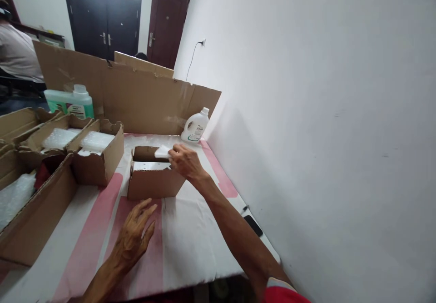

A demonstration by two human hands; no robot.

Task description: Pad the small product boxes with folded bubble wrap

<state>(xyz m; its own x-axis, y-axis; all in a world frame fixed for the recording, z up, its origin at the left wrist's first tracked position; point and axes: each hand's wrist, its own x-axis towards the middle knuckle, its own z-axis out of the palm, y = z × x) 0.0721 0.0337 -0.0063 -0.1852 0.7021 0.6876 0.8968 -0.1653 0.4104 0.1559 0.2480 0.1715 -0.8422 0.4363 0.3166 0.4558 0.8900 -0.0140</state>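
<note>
My right hand (185, 161) pinches a small piece of white wrap (163, 152) above the right end of a brown cardboard box (155, 185). Whether the wrap is cloth, foam or plastic I cannot tell. Inside that open-topped box lies a flat white item (150, 166), partly hidden by the front wall. My left hand (134, 232) hovers or rests over the pink-and-white table cover (190, 230), in front of the box, its fingers apart and holding nothing.
Several cardboard boxes (97, 166) with bubble-wrapped contents stand at the left. A cardboard panel (143, 103) rises behind, near a green bottle (80, 101) and a white jug (195, 126). A phone (253, 226) lies by the wall. A person (18, 51) sits far left.
</note>
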